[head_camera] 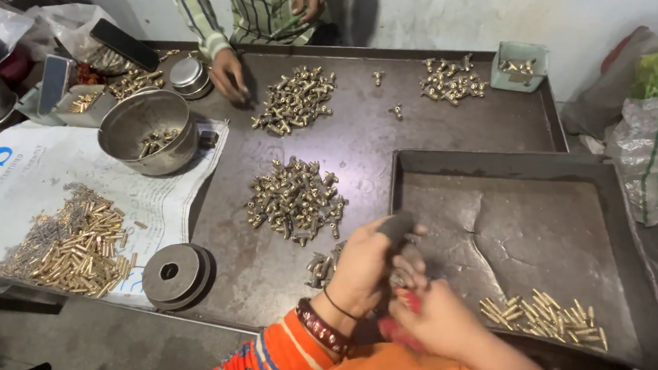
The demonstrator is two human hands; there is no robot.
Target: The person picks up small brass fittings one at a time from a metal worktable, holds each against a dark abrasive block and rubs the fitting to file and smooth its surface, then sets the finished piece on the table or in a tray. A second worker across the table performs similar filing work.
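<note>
In the head view, the left hand (pixel 363 269) is closed around a dark grey cylindrical tool (pixel 395 226), its grip clamped on the handle so that the top end sticks up above the fingers. The right hand (pixel 435 320) sits just beside and below it, fingers curled on a red-handled tool (pixel 397 331) whose working end is hidden between the two hands; a small brass fitting may be pinched there, but it is too hidden to tell. Both hands hover over the near left corner of a dark metal tray (pixel 614 192), which holds a small row of brass pins (pixel 542 316) at its near edge.

On the tabletop (pixel 364 138) just beyond the hands lies a heap of brass fittings (pixel 296 198), with a few loose ones (pixel 324 266) touching the left wrist area. Farther off are two more heaps, a steel bowl (pixel 146 131) on a sheet of newspaper (pixel 35 170), a spread of brass tubes (pixel 70 247) and a grey disc (pixel 174 274). A co-worker's hand (pixel 227 74) rests at the far heap.

The step in hand looks like assembly or pressing of one small piece between the two tools. The next move would call for steady alignment of both tools, since the piece is tiny and easily slips.
</note>
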